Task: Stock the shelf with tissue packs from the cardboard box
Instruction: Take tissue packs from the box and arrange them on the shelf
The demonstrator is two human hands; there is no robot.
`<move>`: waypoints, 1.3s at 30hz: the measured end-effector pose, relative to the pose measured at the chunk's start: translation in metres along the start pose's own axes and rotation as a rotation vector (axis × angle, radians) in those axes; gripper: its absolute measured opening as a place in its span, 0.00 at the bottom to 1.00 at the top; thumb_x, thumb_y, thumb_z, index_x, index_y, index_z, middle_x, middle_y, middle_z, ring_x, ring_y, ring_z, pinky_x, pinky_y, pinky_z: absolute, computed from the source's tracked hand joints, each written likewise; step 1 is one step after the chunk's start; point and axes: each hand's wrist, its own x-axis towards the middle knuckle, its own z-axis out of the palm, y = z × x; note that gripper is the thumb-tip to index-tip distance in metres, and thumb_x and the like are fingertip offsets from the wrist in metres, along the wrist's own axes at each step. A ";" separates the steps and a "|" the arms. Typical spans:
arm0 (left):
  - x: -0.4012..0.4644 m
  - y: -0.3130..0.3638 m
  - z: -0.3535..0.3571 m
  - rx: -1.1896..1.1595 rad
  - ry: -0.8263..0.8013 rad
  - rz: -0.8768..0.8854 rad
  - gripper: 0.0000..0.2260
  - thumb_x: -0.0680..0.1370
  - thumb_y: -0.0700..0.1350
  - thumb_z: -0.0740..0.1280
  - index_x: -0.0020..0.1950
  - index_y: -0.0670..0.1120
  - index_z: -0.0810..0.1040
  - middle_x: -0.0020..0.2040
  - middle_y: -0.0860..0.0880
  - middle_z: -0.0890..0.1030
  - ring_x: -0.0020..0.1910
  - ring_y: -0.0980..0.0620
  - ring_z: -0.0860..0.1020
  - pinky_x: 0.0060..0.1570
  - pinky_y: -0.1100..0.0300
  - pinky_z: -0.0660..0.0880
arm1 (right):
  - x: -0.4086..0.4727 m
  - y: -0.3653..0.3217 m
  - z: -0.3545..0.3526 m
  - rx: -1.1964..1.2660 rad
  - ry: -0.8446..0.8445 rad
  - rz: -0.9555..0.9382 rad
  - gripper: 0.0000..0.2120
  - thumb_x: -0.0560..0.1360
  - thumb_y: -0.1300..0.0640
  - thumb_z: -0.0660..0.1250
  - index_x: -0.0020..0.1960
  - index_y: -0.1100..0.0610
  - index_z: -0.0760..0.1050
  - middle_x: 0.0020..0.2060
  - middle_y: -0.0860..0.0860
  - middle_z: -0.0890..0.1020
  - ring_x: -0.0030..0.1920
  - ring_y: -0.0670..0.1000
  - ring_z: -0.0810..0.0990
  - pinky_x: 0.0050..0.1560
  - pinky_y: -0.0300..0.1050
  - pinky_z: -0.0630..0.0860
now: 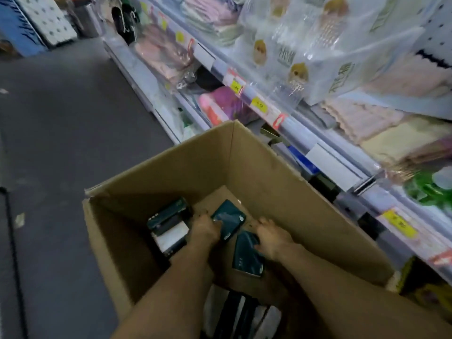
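Both my arms reach down into a large open cardboard box (256, 162) on the floor. My left hand (205, 228) grips a dark teal tissue pack (230, 220) at its left edge. My right hand (271, 237) holds a second dark teal tissue pack (245, 258) lying tilted beside the first. More dark and white tissue packs (168, 226) stand at the box's left wall, and others (242, 314) lie at its near end. The shelf (325, 148) runs along the right.
The shelf unit on the right carries folded towels (391, 133), bagged goods (305, 52) and yellow price tags (259, 104). Grey aisle floor (61, 118) stretches to the left. A blue and white carton (31, 23) stands at the far end of the aisle.
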 end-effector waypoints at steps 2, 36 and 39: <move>0.015 -0.003 0.016 -0.011 -0.001 -0.027 0.24 0.83 0.50 0.60 0.76 0.43 0.59 0.72 0.39 0.67 0.69 0.41 0.69 0.66 0.51 0.67 | 0.017 0.005 0.017 0.019 -0.039 0.023 0.28 0.78 0.54 0.66 0.75 0.55 0.59 0.70 0.54 0.64 0.69 0.56 0.64 0.67 0.50 0.68; -0.227 0.014 -0.085 -0.731 0.047 0.209 0.09 0.74 0.46 0.75 0.48 0.46 0.78 0.48 0.42 0.83 0.48 0.41 0.82 0.49 0.43 0.81 | -0.261 -0.037 -0.079 1.077 0.519 0.147 0.17 0.74 0.46 0.72 0.42 0.59 0.74 0.32 0.53 0.79 0.23 0.45 0.75 0.21 0.37 0.68; -0.296 0.022 -0.091 -0.786 0.049 0.333 0.07 0.76 0.45 0.73 0.47 0.49 0.76 0.47 0.45 0.83 0.44 0.46 0.82 0.37 0.55 0.79 | -0.336 -0.037 -0.080 1.230 0.637 0.163 0.15 0.76 0.47 0.70 0.39 0.57 0.73 0.30 0.52 0.76 0.24 0.49 0.73 0.21 0.36 0.64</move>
